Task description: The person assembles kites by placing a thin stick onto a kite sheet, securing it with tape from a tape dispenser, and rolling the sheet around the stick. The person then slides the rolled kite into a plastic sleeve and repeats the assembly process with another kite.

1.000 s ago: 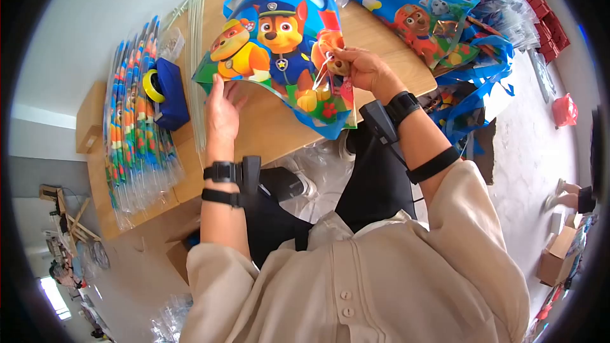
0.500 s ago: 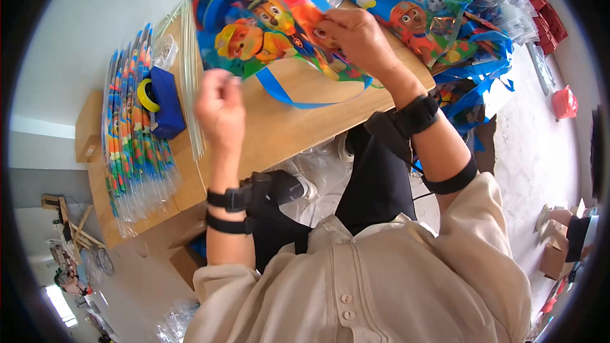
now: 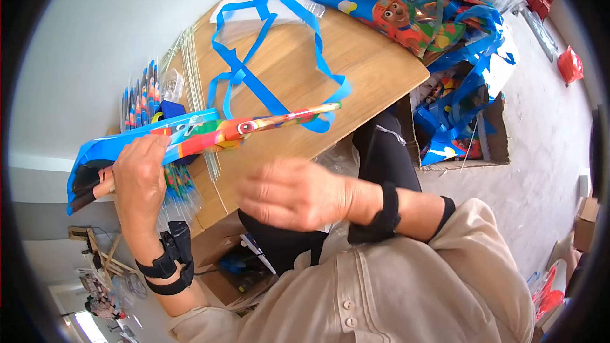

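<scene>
My left hand (image 3: 140, 168) is closed on a printed blue sheet with cartoon dogs (image 3: 210, 136), now folded or gathered into a long narrow shape that slants over the table's left part. My right hand (image 3: 295, 194) is just below the sheet, near the table's front edge, its fingers curled and slightly blurred; whether they hold anything is hidden. Beyond the sheet, blue ribbon straps (image 3: 257, 86) lie in loops on the wooden table (image 3: 375, 67). A clear plastic piece (image 3: 244, 13) shows beneath them.
More printed sheets (image 3: 394, 13) are piled at the table's back right. A cardboard box (image 3: 499, 146) with blue printed pieces stands beside the table. Thin pale sticks (image 3: 190, 67) and wrapped rolled items (image 3: 143, 98) are at the left. A red bag (image 3: 570, 65) lies on the floor.
The printed sheet has swung to the left and narrowed, with my left hand on it. My right hand has left the sheet and come down closer to my body. The blue straps are uncovered.
</scene>
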Motion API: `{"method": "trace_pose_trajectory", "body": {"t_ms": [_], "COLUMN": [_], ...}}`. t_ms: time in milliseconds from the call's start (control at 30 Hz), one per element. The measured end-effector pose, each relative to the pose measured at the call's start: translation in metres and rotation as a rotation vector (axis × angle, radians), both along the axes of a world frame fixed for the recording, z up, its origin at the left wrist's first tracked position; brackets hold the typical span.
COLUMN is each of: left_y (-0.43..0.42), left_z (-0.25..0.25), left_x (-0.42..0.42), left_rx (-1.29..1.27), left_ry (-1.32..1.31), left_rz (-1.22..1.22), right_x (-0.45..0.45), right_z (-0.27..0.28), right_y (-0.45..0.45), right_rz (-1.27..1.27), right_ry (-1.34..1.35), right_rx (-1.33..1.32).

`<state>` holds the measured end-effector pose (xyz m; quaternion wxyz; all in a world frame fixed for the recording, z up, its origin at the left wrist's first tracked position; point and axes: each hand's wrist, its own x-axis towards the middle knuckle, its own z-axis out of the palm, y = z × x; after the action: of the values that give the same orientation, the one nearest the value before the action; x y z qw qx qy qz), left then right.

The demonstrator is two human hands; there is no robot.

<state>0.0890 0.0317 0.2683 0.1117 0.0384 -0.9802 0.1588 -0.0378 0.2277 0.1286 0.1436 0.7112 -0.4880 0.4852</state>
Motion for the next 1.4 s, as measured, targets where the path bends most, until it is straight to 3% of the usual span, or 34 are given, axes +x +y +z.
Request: {"method": "trace_pose_trajectory", "body": {"t_ms": [33, 67, 100, 167, 233, 300, 367, 400, 533, 567, 600, 700, 733, 800, 833, 867, 900, 933, 1000, 1033, 1100, 1133, 1167, 1200, 1267, 1300, 1333, 1367, 1400], "left_y": [0.000, 0.001, 0.002, 0.005, 0.007, 0.003, -0.042, -0.073, -0.194, -0.202, -0.202, -0.224, -0.206, -0.160, -0.138, -0.127, -0.114, -0.104, -0.084, -0.072, -0.050, -0.042, -0.032, -0.021, -0.009, -0.006, -0.001, 0.004, 0.009], "left_z": [0.001, 0.002, 0.003, 0.010, 0.019, 0.027, 0.022, 0.020, 0.056, 0.076, 0.097, 0.110, 0.101, 0.066, 0.031, -0.006, -0.051, -0.092, -0.177, -0.210, -0.261, -0.283, -0.290, -0.296, -0.300, -0.298, -0.295, -0.294, -0.292], "left_x": [0.000, 0.000, -0.001, -0.004, -0.010, -0.024, -0.040, -0.049, -0.082, -0.077, -0.073, -0.050, -0.046, -0.057, -0.068, -0.072, -0.076, -0.085, -0.091, -0.090, -0.086, -0.080, -0.074, -0.070, -0.061, -0.059, -0.058, -0.055, -0.054], "left_rx": [-0.003, 0.003, 0.010, -0.013, -0.037, 0.078, 0.079, 0.080, -0.094, -0.192, -0.290, -0.324, -0.108, -0.166, -0.444, -0.382, -0.290, -0.166, 0.030, 0.148, 0.322, 0.367, 0.373, 0.365, 0.392, 0.399, 0.401, 0.406, 0.410], "left_ry": [0.000, -0.003, -0.007, 0.010, 0.025, -0.106, -0.161, -0.216, 0.143, 0.325, 0.505, 0.847, 0.904, 0.940, 0.914, 0.826, 0.727, 0.675, 0.507, 0.400, 0.231, 0.162, 0.156, 0.183, 0.191, 0.187, 0.181, 0.173, 0.169], "left_rz": [-0.006, 0.005, 0.016, -0.010, -0.031, 0.048, 0.042, 0.038, 0.056, 0.196, 0.337, -0.001, 0.145, 0.127, -0.039, -0.078, 0.105, -0.001, 0.042, 0.075, 0.114, 0.142, 0.135, 0.124, 0.090, 0.088, 0.095, 0.105, 0.105], "right_x": [0.010, 0.014, 0.013, 0.006, -0.032, -0.092, -0.153, -0.186, -0.350, -0.403, -0.415, -0.477, -0.492, -0.509, -0.511, -0.506, -0.492, -0.479, -0.453, -0.419, -0.407, -0.394, -0.383, -0.376, -0.379, -0.381, -0.410, -0.404, -0.392], "right_z": [-0.009, -0.009, -0.018, -0.051, -0.077, -0.077, -0.060, -0.045, 0.016, 0.019, 0.064, 0.090, 0.083, 0.050, 0.025, 0.000, -0.026, -0.051, -0.099, -0.094, -0.102, -0.093, -0.077, -0.059, -0.049, -0.039, -0.055, -0.049, -0.033], "right_y": [0.007, 0.008, 0.004, -0.010, -0.022, -0.026, -0.032, -0.029, 0.023, 0.053, 0.095, 0.192, 0.225, 0.286, 0.310, 0.329, 0.341, 0.348, 0.360, 0.344, 0.357, 0.364, 0.369, 0.364, 0.392, 0.395, 0.443, 0.433, 0.405], "right_rz": [0.162, 0.236, 0.230, 0.524, 0.838, 0.893, 0.700, 0.634, 0.411, 0.387, 0.729, 0.420, 0.280, -0.013, -0.158, -0.287, -0.397, -0.490, -0.637, -0.730, -0.806, -0.806, -0.803, -1.188, -1.467, -1.547, -1.415, -1.418, -1.577], "right_ry": [-0.076, -0.387, -0.387, -1.787, -2.238, -2.095, -2.123, -2.082, -1.730, -1.438, -1.569, -1.693, -1.732, -1.839, -1.902, -1.969, -2.030, -2.082, -2.167, -2.178, -2.100, -2.001, -1.897, -1.796, -1.522, -1.496, -1.413, -1.416, -1.036], "right_rx": [0.262, 0.572, 0.569, 0.524, 0.162, -0.055, -0.371, -0.332, -0.391, -0.444, -0.058, -0.445, -0.528, -0.642, -0.656, -0.632, -0.551, -0.406, -0.091, -0.021, -0.185, -0.027, 0.125, 0.230, 0.293, 0.122, 0.353, 0.354, 0.871]}}
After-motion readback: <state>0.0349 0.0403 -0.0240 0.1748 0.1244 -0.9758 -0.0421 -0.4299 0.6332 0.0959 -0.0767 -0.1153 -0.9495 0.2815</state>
